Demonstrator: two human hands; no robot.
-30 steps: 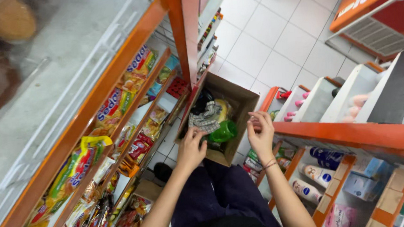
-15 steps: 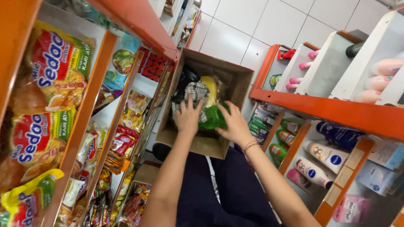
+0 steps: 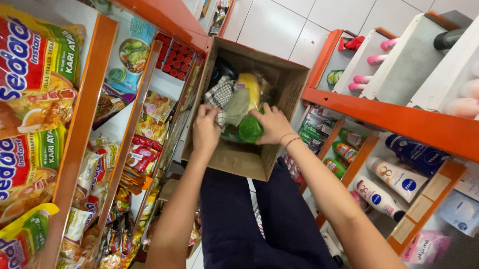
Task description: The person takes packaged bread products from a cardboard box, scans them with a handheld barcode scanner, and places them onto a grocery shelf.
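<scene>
Both hands in the cardboard box (image 3: 235,159), apart from each other. Left hand (image 3: 206,130) curled on the pile beside a checkered pouch (image 3: 218,92), fingers look closed on something but I can't tell what. Right hand (image 3: 272,124) clamped on a green packet (image 3: 248,129) that sits at the near side of the box, touching a yellow packet (image 3: 252,89) behind it. Box rests against my knees on the aisle floor (image 3: 320,7), wedged between the noodle shelf (image 3: 79,133) on my left and the toiletry shelf (image 3: 416,123) on my right. My read on risk: contents are loosely heaped, so lifting the green packet could drag the neighbours out over the rim. Elbows are tight to both racks; a wide pull could clip the lotion bottles (image 3: 389,189) or hanging snack packs (image 3: 141,151). Box could also tip forward if I lean on the near wall.
</scene>
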